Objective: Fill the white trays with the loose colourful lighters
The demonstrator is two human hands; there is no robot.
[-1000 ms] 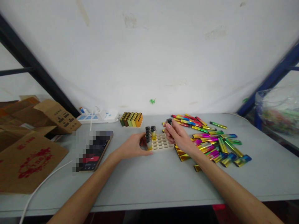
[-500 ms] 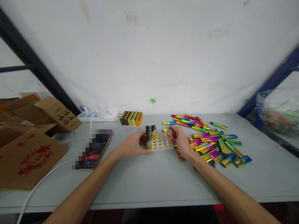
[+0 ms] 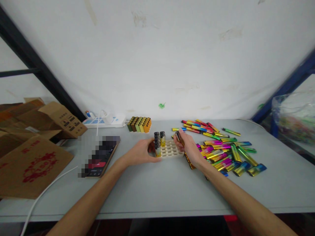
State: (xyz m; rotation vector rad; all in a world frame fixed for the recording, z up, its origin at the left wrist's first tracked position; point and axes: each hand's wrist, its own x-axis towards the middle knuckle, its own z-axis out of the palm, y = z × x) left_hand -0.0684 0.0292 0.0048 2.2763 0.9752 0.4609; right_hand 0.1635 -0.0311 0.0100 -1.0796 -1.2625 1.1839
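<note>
R hand (image 3: 189,149) has fingers pinched shut on a dark-capped tube (image 3: 178,136) just above the cream tray (image 3: 173,149), L hand (image 3: 139,152) curled at tray's end, grip unclear; only a few upright tubes (image 3: 157,146) in, most slots open, big shiny pile (image 3: 227,154) left beside tray.

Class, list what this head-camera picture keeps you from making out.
Head view:
Phone: screen pixelated.
Small dark-topped item: mostly hidden by the right hand.
Pale tray: left end hidden by the left hand.
Plastic bag: contents blurred, cut off by the right edge.
</note>
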